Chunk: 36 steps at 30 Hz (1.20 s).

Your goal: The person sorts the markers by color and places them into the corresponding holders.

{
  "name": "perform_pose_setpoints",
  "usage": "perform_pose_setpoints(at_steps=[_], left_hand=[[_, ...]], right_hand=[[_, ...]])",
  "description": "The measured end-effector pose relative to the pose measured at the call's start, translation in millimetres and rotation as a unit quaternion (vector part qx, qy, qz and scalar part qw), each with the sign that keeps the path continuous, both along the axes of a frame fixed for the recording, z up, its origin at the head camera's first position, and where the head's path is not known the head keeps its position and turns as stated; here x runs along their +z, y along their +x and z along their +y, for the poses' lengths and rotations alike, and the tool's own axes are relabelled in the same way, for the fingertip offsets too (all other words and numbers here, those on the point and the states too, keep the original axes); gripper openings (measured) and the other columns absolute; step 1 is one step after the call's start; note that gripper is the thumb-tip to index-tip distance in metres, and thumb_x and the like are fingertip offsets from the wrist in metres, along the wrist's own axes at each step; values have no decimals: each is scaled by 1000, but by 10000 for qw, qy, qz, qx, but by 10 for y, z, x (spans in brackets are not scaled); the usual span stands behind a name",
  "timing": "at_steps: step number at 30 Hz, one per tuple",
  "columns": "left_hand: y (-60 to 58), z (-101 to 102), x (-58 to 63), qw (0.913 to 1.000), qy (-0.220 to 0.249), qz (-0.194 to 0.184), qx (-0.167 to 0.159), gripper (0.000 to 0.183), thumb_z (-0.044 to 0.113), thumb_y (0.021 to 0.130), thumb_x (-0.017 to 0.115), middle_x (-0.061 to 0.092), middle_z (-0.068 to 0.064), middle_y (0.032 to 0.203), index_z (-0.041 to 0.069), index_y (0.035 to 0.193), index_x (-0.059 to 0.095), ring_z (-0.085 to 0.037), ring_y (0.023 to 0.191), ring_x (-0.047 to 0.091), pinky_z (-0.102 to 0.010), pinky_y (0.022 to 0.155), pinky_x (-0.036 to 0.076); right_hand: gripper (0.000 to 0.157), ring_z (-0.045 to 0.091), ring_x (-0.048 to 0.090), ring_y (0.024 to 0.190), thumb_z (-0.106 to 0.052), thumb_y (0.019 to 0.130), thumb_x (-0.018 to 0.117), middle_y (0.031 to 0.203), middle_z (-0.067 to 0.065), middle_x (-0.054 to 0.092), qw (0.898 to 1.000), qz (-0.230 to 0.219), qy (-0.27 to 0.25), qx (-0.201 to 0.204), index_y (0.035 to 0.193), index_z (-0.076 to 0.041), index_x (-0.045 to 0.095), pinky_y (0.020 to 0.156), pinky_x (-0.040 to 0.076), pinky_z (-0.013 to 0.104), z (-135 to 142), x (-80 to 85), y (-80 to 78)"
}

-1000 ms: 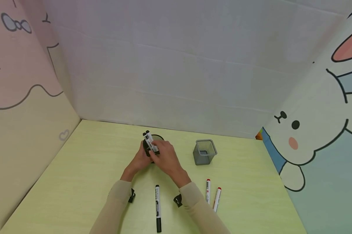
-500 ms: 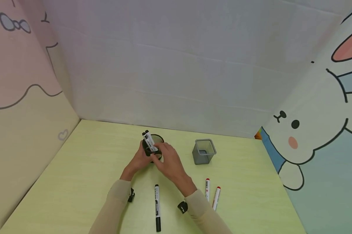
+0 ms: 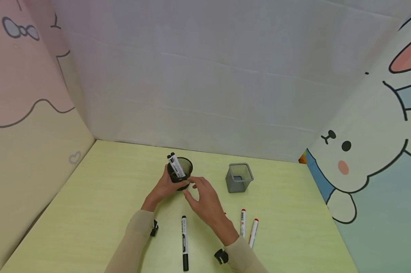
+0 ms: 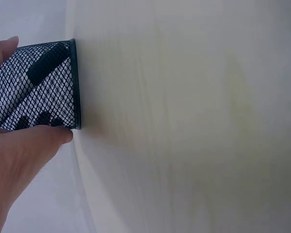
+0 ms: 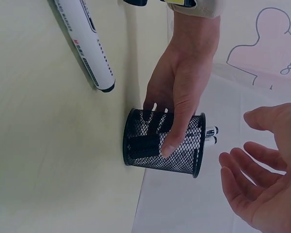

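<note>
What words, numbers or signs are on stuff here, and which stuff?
No word or number reads clearly.
Lone black-and-white marker: lettering, too blurred.
Two markers in the mesh cup: print, too small.
Red-and-white markers: print, too small.
Wall: a drawn heart, no words.

In the head view, your right forearm hides most of a red-tipped thing, while the right wrist view's top edge crops a marker.
</note>
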<state>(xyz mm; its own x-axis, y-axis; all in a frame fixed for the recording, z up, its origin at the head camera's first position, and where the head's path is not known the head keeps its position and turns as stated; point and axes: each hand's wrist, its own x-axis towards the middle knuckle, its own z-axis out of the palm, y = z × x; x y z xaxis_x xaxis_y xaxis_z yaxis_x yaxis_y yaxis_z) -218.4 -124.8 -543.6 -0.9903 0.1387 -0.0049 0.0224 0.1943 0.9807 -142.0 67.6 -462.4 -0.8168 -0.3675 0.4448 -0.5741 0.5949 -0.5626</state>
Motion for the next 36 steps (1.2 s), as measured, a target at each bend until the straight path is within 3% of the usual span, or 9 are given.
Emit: perform_pose_setpoints(at_steps=[7,17,24,36], left_hand=[[-4,4,14,9994,-324,-29,137,91,19,89,82,42,-26,147,5,153,17,-39,136,43,-57,114,32],[-21,-2,-17,9989,-429,-132,151,95,23,88,84,42,-24,148,7,154,17,-39,137,43,-57,115,32],[-17,0,-15,9989,-396,-217,155,98,25,87,84,41,-24,150,8,155,15,-39,139,41,-58,115,31],[-4,5,14,9991,-361,-201,111,97,24,88,83,41,-23,150,9,156,15,-38,140,40,-57,114,31]], right_hand=[[36,23,67,103,-21,97,74,123,6,66,9996,-190,41,-197,128,-8,64,84,56,39,64,-67,183],[32,19,68,92,-20,95,75,114,4,67,9980,-348,190,-485,124,-10,65,75,56,30,86,-211,423],[32,20,68,87,-18,94,77,109,4,68,9955,-546,204,-749,122,-9,65,73,55,28,92,-248,526],[33,18,67,85,-21,93,77,107,6,68,9885,-1194,556,-747,120,-7,65,72,54,30,108,-370,681]])
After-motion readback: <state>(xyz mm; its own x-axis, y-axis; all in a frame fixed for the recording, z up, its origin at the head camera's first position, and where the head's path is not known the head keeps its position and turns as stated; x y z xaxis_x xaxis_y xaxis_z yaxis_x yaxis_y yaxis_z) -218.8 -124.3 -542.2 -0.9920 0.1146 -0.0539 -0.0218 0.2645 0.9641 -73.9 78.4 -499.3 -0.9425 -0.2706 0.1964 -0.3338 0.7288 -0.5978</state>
